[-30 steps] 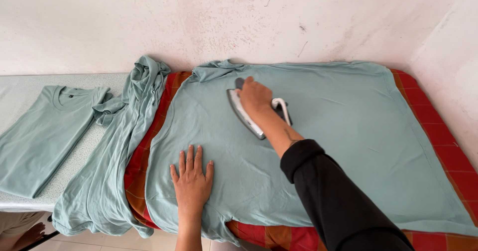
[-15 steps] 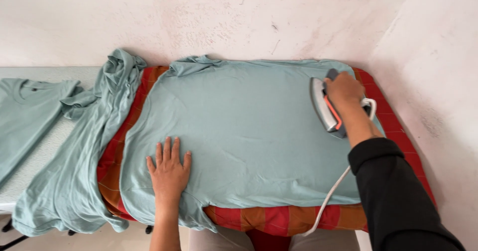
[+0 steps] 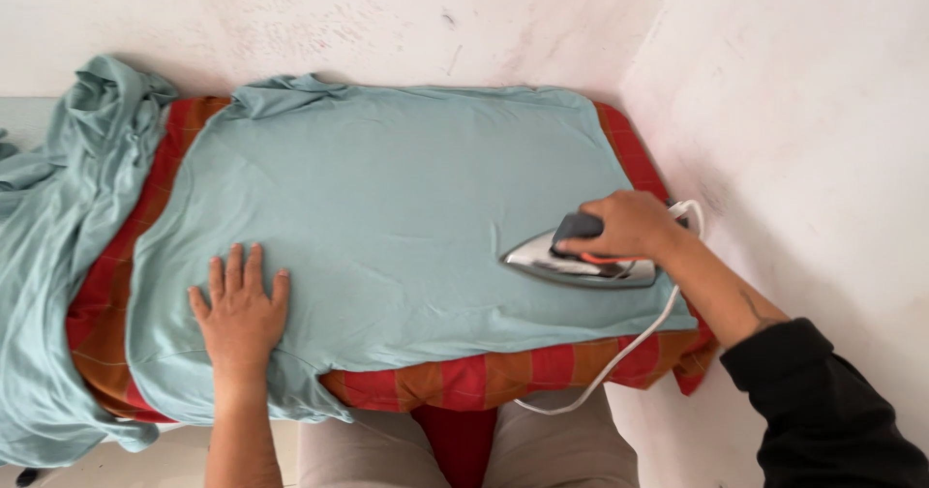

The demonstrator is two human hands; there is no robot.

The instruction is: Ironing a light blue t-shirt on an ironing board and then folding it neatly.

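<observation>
Walls (image 3: 794, 111) of pale, scuffed plaster fill the view from 10 to 3 o'clock and meet in a corner at about 1 o'clock. Below them the worktop (image 3: 619, 362) takes the centre; it is covered with a red and orange checked cloth that shows only at the edges. Over it lies the spread shirt (image 3: 387, 207), a pale blue-green garment that is flat and reaches almost from edge to edge. At 9 o'clock a second shirt (image 3: 58, 217) of the same colour lies bunched and hangs over the left end of the worktop.

At 4 o'clock the black sleeve (image 3: 832, 411) covers the right forearm down to the bare wrist. The right hand (image 3: 629, 225) is at 3 o'clock on the shirt, and its grip is closed around the dark handle of the iron (image 3: 576, 264). The iron's silver body lies flat on the cloth near the right end, with its tip pointing to 9 o'clock. The left hand (image 3: 240, 309) is at 7 o'clock, well apart from the iron. Its grip is fully open: palm down, fingers spread, pressing the shirt near the front edge and holding nothing. The white cord (image 3: 619, 357) runs from the back of the iron, over the front edge, to 6 o'clock.
</observation>
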